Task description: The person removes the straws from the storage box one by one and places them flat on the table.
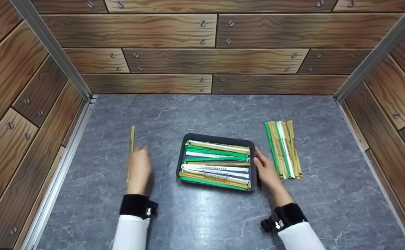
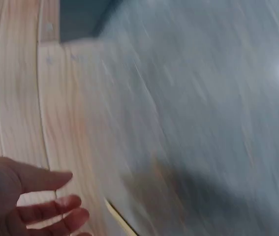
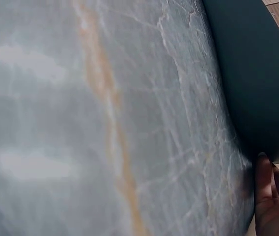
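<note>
A dark rectangular tray (image 1: 217, 138) sits mid-table, filled with slim printed stick packets (image 1: 216, 169) in green, white and gold. My right hand (image 1: 267, 172) holds the tray by its right side. In the right wrist view, the thumb of the right hand (image 3: 276, 211) lies against the dark tray wall (image 3: 252, 83). On the left, a single gold stick packet (image 1: 132, 135) lies lengthwise on the table, partly covered by my left hand (image 1: 139, 170). In the left wrist view, the left hand (image 2: 36, 201) has thumb and fingers apart, beside the gold packet's tip (image 2: 117, 216).
Right of the tray, a row of green, gold and white stick packets (image 1: 284, 149) lies side by side, close to my right hand. Wood-patterned walls (image 1: 209, 60) enclose the grey marbled table (image 1: 202, 215) at the back and both sides.
</note>
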`<state>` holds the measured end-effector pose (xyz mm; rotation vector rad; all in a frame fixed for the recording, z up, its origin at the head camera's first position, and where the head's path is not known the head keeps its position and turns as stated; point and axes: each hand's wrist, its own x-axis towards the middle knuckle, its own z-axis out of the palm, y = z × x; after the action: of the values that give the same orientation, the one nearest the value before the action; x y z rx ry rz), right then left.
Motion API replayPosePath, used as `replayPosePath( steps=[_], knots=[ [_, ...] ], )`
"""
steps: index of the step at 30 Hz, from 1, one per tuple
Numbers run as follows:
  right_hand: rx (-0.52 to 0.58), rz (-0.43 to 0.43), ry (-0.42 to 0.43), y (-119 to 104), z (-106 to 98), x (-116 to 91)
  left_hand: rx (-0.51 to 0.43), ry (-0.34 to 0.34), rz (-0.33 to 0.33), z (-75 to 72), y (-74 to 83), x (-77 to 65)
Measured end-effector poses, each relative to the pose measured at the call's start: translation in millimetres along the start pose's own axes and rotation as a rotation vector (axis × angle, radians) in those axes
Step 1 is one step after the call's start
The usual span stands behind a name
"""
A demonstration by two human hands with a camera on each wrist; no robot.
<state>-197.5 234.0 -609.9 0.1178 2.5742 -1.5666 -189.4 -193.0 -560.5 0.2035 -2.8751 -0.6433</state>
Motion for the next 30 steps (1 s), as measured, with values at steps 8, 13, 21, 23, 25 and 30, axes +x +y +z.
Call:
replayPosePath(
  steps=[8, 13, 21, 23, 25, 30],
  knots=[
    [-0.007, -0.017, 0.019, 0.7, 1.9, 0.6, -0.123, -0.141, 0.285, 25.1, 71.3, -0.9],
    [-0.028, -0.031, 0.016, 1.4, 2.1, 0.6, -0.036, -0.226, 0.371, 47.0, 96.9, -8.6],
    [-0.035, -0.008, 0.005, 1.5, -0.3, 0.9, 0.192, -0.165, 0.406, 74.7, 108.5, -11.8],
    [-0.039, -0.010, -0.003, 1.6, -0.6, 1.1, 0.216, -0.153, 0.411, 77.6, 109.0, -11.7],
    [-0.038, -0.007, -0.008, 1.1, -0.6, 0.8, 0.227, -0.156, 0.414, 79.7, 108.9, -11.5],
    [-0.033, -0.010, -0.004, 1.5, -0.8, 0.8, 0.214, -0.171, 0.425, 82.3, 107.1, -12.4]
  ],
)
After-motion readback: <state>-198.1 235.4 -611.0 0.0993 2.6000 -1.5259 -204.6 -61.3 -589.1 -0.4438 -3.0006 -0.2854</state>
